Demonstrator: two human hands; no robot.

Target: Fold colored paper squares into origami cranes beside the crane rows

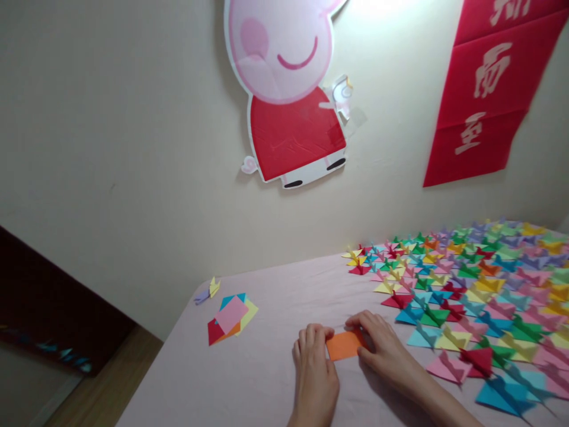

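A rectangle of orange paper [343, 346], apparently folded, lies on the pink-covered table between my hands. My left hand [315, 366] rests on the cloth with its fingers bent, fingertips against the paper's left edge. Over the paper's right end, my right hand [383, 350] is curved, with the fingers at its upper edge and the thumb at the lower corner. Part of the right end is hidden under that hand. Off to the left lies a loose pile of coloured paper squares [232, 315], pink on top.
Rows of folded paper cranes [466, 290] in many colours cover the table's right side, close to my right forearm. Two small folded pieces, one yellow [214, 287] and one purple [202, 296], sit near the far left corner. A wall [178, 148] stands behind the table [178, 379].
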